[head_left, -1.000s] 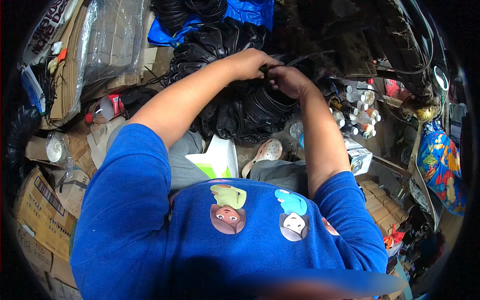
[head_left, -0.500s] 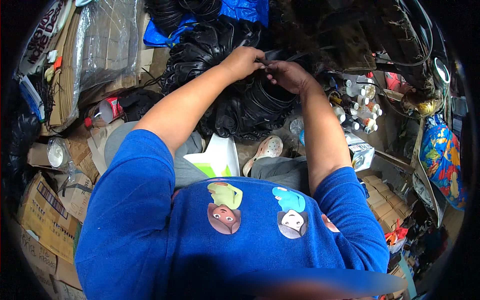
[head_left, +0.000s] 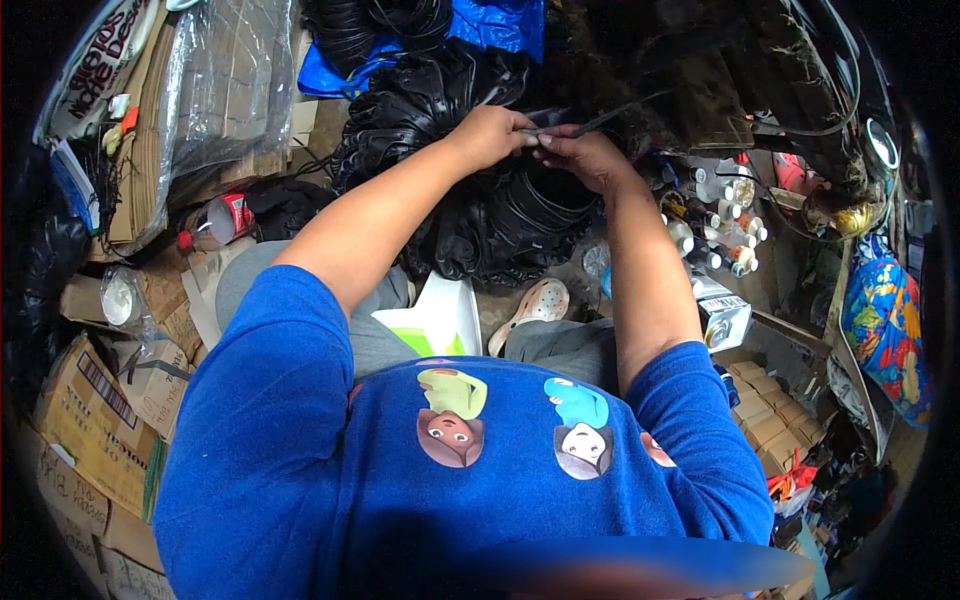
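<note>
My left hand (head_left: pixel 493 135) pinches a thin dark strip (head_left: pixel 622 109), its fingertips close to those of my right hand (head_left: pixel 587 158). The right hand's thumb and fingers also grip this strip, and its free end slants up to the far right. Exactly what it is made of cannot be made out. Beneath and beyond both hands lies a heap of glossy black bundles (head_left: pixel 400 115), looking like gathered rubber or leather. A coiled black bundle (head_left: pixel 540 215) sits just below my right hand.
Several small bottles (head_left: pixel 735 220) stand at right, beside a white box (head_left: pixel 724 318). A plastic bottle with a red cap (head_left: pixel 218 222) lies at left, near wrapped cardboard (head_left: pixel 225 90). A white and green carton (head_left: pixel 440 315) rests between my legs. Dark hanging material (head_left: pixel 690 70) fills the far right.
Both hands have shifted slightly, fingertips drawing together. The strip's end now slants upward to the right more clearly. The whole view has moved a little.
</note>
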